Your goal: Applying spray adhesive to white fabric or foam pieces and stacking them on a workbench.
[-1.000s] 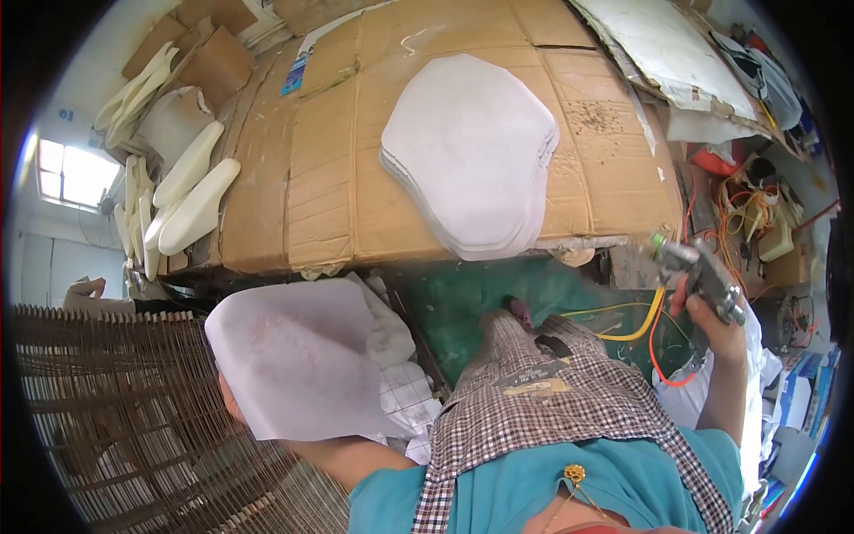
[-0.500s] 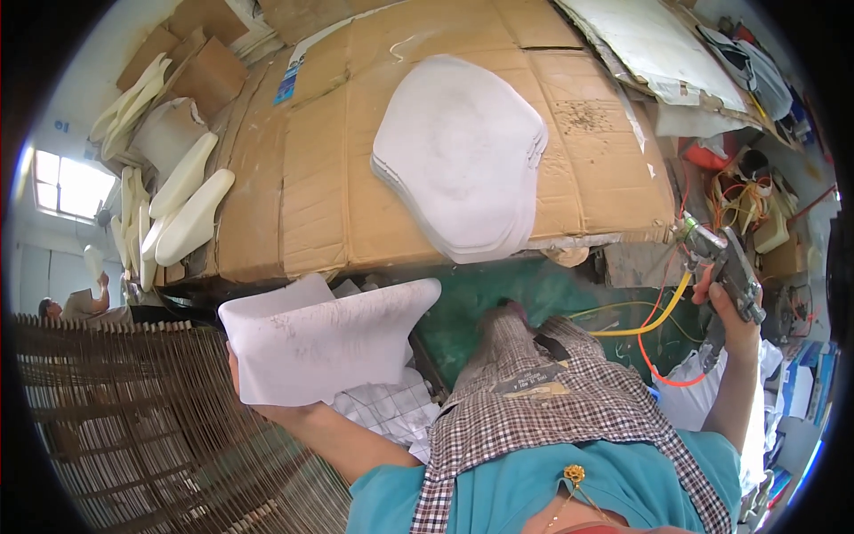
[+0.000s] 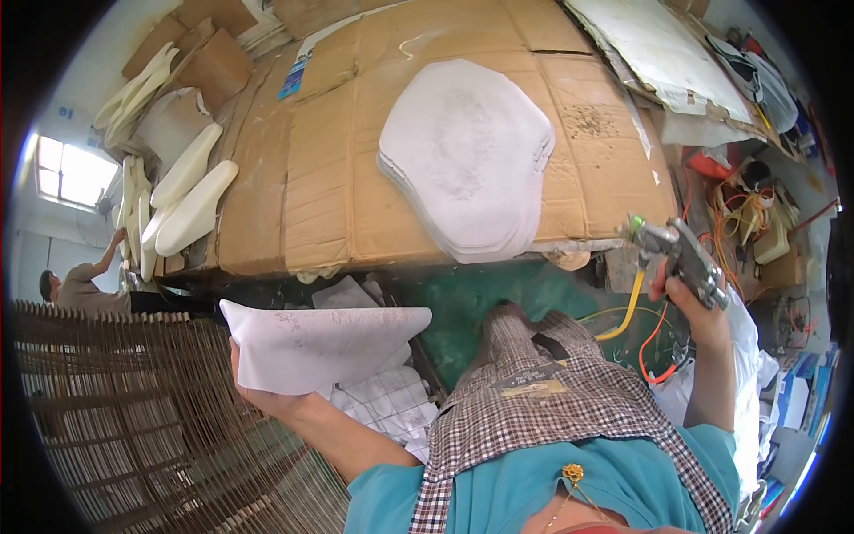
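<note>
Left hand [image 3: 267, 400] clamped under a white sheet [image 3: 320, 345] lying crosswise, right hand [image 3: 689, 298] closed around a spray gun [image 3: 678, 254] aimed toward flattened brown cardboard [image 3: 329, 160].

Wearer's clothing: teal short-sleeved shirt [image 3: 623, 481] beneath a brown-and-white checked apron [image 3: 551, 400], with a small gold brooch [image 3: 573, 473]; forearms bare.

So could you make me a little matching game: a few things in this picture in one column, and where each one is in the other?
Things:
1. spray gun
2. single white sheet
3. stack of white sheets
4. cream foam pieces

Places:
A. on the cardboard-covered table
B. in the left hand
C. at the table's left edge
D. in the right hand

Pairs: 1-D, 2-B, 3-A, 4-C
</note>
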A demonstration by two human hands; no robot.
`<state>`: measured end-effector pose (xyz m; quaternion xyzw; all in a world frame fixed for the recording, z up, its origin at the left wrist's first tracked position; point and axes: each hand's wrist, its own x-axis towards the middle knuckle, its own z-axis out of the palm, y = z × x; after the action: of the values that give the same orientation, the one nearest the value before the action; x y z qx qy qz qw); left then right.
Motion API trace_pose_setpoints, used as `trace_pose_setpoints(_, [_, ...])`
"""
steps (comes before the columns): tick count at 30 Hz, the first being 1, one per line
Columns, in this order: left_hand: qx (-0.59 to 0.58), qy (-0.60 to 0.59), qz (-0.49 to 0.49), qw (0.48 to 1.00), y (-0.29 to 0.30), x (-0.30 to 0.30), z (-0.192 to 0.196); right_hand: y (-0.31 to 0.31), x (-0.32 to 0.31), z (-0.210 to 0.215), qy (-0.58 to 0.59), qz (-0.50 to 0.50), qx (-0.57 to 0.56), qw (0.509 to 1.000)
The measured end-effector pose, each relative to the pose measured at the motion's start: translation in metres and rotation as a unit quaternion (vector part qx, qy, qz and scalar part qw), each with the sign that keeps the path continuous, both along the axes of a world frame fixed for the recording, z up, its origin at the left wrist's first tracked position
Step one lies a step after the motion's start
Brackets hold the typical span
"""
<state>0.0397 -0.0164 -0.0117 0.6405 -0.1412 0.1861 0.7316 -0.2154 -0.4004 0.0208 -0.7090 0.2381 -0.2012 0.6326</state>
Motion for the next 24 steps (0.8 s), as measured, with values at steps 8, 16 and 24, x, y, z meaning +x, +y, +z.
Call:
trace_pose_setpoints(8, [0.046,-0.030,0.001,0.998,-0.001,0.002,0.002,-0.026,0.010,0.000,0.019,-0.085,-0.084,0.993])
trace_pose_setpoints(16, [0.019,0.002,-0.017,1.000,-0.015,0.006,0.003,-0.017,-0.026,0.002,0.055,-0.063,-0.039,0.996])
trace_pose_setpoints(24, [-0.056,0.100,-0.005,0.993,-0.021,0.007,0.000,-0.007,-0.017,0.007,-0.034,-0.013,-0.019,0.999])
